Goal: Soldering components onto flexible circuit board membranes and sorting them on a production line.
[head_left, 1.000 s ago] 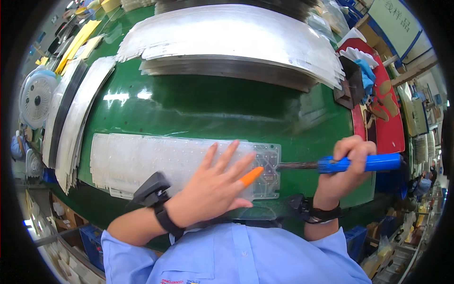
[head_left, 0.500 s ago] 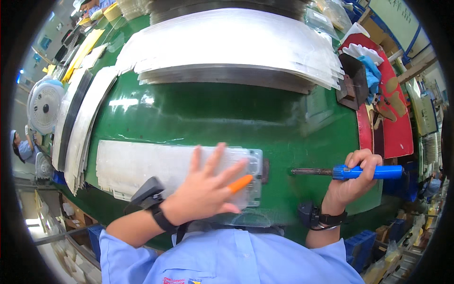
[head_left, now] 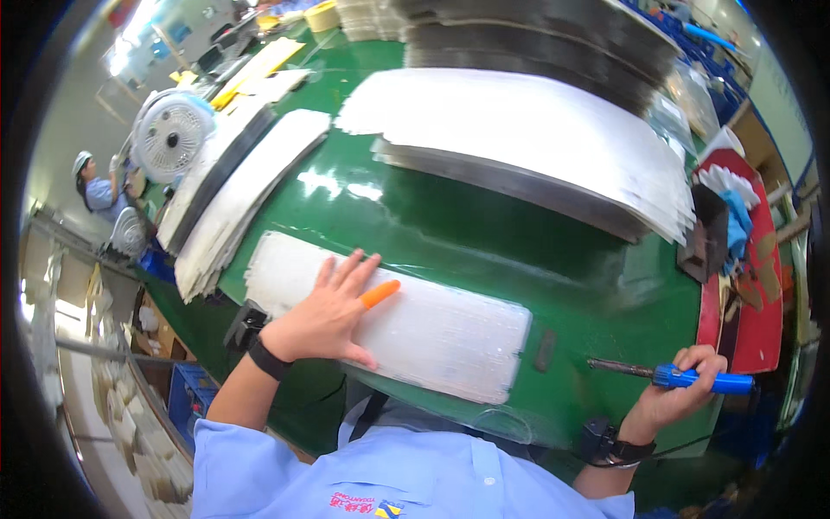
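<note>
My left hand [head_left: 333, 310] lies on a stack of whitish flat sheets [head_left: 450, 333] near the table's front edge. Its fingers are spread, and an orange finger cot [head_left: 380, 294] covers the index finger. To the right, my right hand [head_left: 679, 389] is wrapped round the blue handle of what looks like a soldering iron [head_left: 722, 382]. The iron's dark metal shaft [head_left: 622, 368] points left toward the stack without touching it. A small dark flat block [head_left: 545, 350] lies on the table between the stack and the iron's tip.
A large pile of white sheets [head_left: 527, 112] stands at the back of the green table [head_left: 415, 229], with more piles [head_left: 251, 208] at the left. At the right are a dark metal holder [head_left: 705, 233] and a red board [head_left: 765, 324]. A fan [head_left: 173, 137] and another person [head_left: 102, 189] are at far left.
The view has turned and shifted. My left hand has moved left along the stack. The holed, clear end at the stack's right no longer shows; white sheet covers there. My right hand keeps its grip.
</note>
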{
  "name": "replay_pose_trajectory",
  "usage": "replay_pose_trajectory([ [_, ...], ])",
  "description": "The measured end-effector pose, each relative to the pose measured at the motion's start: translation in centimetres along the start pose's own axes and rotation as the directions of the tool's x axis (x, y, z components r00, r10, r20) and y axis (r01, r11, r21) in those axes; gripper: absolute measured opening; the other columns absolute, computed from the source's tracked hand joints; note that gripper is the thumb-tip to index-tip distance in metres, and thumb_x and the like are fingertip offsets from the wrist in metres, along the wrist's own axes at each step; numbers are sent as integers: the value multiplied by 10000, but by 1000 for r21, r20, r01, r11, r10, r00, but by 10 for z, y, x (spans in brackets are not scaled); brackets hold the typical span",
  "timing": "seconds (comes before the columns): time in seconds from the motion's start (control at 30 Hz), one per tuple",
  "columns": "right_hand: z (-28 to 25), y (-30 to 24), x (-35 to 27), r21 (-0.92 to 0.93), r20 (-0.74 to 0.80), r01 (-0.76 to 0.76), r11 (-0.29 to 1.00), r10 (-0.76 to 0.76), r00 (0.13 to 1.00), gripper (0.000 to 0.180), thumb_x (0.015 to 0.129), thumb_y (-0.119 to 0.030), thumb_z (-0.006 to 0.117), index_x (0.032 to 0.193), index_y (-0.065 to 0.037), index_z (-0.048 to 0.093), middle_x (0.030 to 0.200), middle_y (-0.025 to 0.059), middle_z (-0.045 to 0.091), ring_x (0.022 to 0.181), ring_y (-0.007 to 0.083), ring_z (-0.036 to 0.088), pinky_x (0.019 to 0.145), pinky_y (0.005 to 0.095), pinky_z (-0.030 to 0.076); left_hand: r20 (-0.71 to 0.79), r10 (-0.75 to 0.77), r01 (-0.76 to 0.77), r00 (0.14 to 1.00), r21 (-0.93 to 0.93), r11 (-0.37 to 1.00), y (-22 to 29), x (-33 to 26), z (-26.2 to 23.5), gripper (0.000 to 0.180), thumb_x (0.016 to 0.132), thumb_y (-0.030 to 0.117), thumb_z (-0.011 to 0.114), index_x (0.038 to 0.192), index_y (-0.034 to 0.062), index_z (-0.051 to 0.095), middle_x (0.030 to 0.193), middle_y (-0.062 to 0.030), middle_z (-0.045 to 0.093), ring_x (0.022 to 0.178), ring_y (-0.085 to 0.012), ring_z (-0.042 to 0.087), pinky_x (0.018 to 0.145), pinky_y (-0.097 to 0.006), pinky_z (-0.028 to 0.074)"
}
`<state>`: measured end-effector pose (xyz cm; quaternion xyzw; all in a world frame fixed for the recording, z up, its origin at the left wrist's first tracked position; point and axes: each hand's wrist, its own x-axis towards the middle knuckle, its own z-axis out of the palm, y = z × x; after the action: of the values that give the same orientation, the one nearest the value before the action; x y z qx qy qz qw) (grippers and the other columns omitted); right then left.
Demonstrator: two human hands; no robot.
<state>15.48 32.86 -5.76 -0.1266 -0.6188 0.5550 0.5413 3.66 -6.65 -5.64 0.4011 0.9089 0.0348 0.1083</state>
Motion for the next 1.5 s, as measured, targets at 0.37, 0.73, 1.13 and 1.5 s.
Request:
replay_pose_trajectory([
  [0.37, 5, 3, 3, 120, -67, -63, 991, 71, 995, 283, 898, -256, 483, 718, -106, 324, 662, 9, 333, 589, 91, 312, 536, 249, 239, 113, -76, 60, 991, 140, 988, 45, -61, 6, 1039, 528, 602, 750, 1374, 102, 412, 1465, -256, 191, 1331, -439, 222, 1040, -596, 207],
  [0.73, -4, 13, 3, 125, -66, -62, 990, 71, 995, 279, 901, -260, 468, 722, -108, 317, 662, 8, 332, 592, 97, 312, 556, 257, 243, -302, -150, 24, 941, -384, 923, -6, -82, -12, 331, 753, -27, 526, 1043, 84, 641, 915, -148, 660, 818, -310, 630, 728, -342, 507],
  [1.13, -3, 17, 4, 70, -113, 10, 997, -2, 994, 288, 892, -274, 506, 734, -120, 321, 686, 1, 340, 610, 84, 342, 550, 244, 272, -824, -221, 804, 521, 387, 451, -204, -75, -77, 215, 781, 91, 559, 978, 77, 646, 703, -75, 579, 639, -232, 601, 610, -345, 489],
  [1.5, -10, 30, 10, -157, 20, 271, 950, -271, 962, 245, 924, -270, 445, 776, -93, 364, 714, 16, 333, 633, 124, 337, 597, 261, 291, -730, -456, 798, 508, 200, 569, -232, -52, 40, 188, 808, 125, 542, 966, 69, 627, 959, -113, 639, 835, -274, 616, 712, -374, 502],
])
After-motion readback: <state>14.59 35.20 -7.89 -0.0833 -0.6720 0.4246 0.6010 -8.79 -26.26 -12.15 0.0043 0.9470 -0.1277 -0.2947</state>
